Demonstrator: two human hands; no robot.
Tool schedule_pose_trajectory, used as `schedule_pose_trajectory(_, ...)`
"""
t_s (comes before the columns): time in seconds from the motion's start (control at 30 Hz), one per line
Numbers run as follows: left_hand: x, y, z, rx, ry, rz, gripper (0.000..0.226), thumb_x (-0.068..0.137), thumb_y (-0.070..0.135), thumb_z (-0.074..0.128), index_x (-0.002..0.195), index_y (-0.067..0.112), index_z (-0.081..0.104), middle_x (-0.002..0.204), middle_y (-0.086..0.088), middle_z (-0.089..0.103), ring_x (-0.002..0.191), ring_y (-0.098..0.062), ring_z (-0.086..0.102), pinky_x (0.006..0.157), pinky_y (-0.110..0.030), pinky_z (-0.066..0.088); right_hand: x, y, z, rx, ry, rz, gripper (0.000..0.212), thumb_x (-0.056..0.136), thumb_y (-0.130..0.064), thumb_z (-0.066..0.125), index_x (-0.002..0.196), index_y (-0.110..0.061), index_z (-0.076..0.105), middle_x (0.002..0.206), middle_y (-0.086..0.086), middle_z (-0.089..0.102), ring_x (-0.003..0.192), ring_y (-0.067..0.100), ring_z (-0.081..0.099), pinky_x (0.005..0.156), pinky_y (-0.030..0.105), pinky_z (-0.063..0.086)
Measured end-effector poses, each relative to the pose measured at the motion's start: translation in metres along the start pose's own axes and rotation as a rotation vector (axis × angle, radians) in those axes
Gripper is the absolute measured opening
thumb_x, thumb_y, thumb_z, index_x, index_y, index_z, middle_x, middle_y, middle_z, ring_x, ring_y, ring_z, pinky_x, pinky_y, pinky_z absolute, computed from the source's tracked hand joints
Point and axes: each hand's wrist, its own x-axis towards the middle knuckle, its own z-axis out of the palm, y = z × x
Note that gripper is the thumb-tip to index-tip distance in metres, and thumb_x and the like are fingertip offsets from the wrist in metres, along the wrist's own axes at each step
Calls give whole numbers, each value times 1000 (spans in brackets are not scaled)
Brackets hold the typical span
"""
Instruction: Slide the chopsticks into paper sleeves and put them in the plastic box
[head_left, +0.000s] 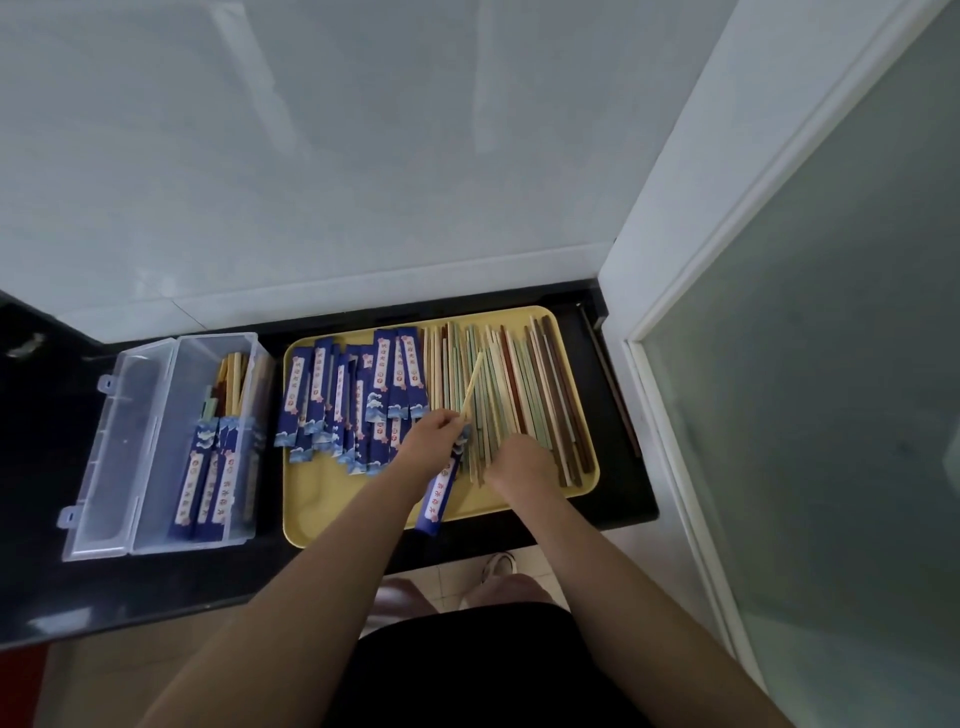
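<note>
A yellow tray (332, 499) lies on the black counter. Its left half holds several blue paper sleeves (343, 400); its right half holds several loose chopsticks (524, 384) in cream, green and brown. My left hand (434, 439) grips a blue sleeve (439, 493) with a pale chopstick (472, 382) sticking out of its top, slanted up to the right. My right hand (522, 462) rests, fingers down, on the near ends of the loose chopsticks; whether it grips one is hidden. The clear plastic box (156, 452) stands open to the left with several sleeved chopsticks (213, 467) inside.
The box lid (111, 447) lies flipped open to the left. A white tiled wall rises behind the black counter (47, 571), and a white door frame with frosted glass (810, 415) closes the right side. My legs and a shoe show below the counter edge.
</note>
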Motion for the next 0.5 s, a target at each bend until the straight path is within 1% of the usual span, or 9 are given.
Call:
schedule_pose_trajectory(0.07,1,2,-1,-5,-1,-9,17,106,22,45,99,18,60,87,-1,58,74,-11,49,64,-23,39,1,3,-9,35,-38,2,20,95,-24,64,78,-17,55,78,0,57,66,14,54,63,27,46)
schedule_pose_trajectory(0.13,1,5,1,-14,-1,-17,18,106,22,44,103,15,60,88,-1,59,73,-11,50,63,-23,39,0,7,-28,74,-54,4,19,96,-28,61,81,-18,55,81,-1,59,67,13,55,58,26,43)
schedule_pose_trajectory(0.2,1,12,5,-47,15,-19,20,106,24,44,102,14,62,96,-7,65,75,-14,53,63,-23,41,-4,12,-53,115,-11,-5,18,98,-28,57,84,-18,52,83,-2,58,69,12,55,55,26,39)
schedule_pose_trajectory(0.27,0,24,7,-115,56,-5,20,106,24,45,105,13,62,103,-8,68,77,-14,60,62,-23,44,-8,15,-80,133,107,-22,20,98,-27,56,82,-18,50,81,-2,56,66,12,53,51,26,34)
schedule_pose_trajectory(0.3,-1,31,9,-137,74,14,20,106,25,45,106,13,61,104,-7,68,79,-14,63,62,-22,45,-11,16,-92,137,194,-34,20,99,-26,56,82,-18,48,79,-3,54,65,12,52,50,26,32)
schedule_pose_trajectory(0.37,-3,47,10,-121,105,81,17,105,26,46,101,19,60,104,-6,68,85,-16,65,67,-25,50,-14,17,-112,189,408,-70,15,100,-24,55,90,-16,49,77,-2,53,64,13,53,49,25,31)
schedule_pose_trajectory(0.43,-6,62,11,-102,130,148,17,105,27,46,97,21,60,102,-7,65,85,-18,62,69,-28,51,-18,14,-129,358,593,-139,10,101,-23,56,98,-14,53,82,-2,57,66,11,54,52,22,35)
schedule_pose_trajectory(0.5,-12,77,10,-108,146,212,17,105,27,46,101,19,61,97,-6,62,82,-16,58,64,-24,46,-24,7,-145,614,703,-236,9,102,-24,57,103,-14,57,91,-5,62,76,11,59,60,16,43)
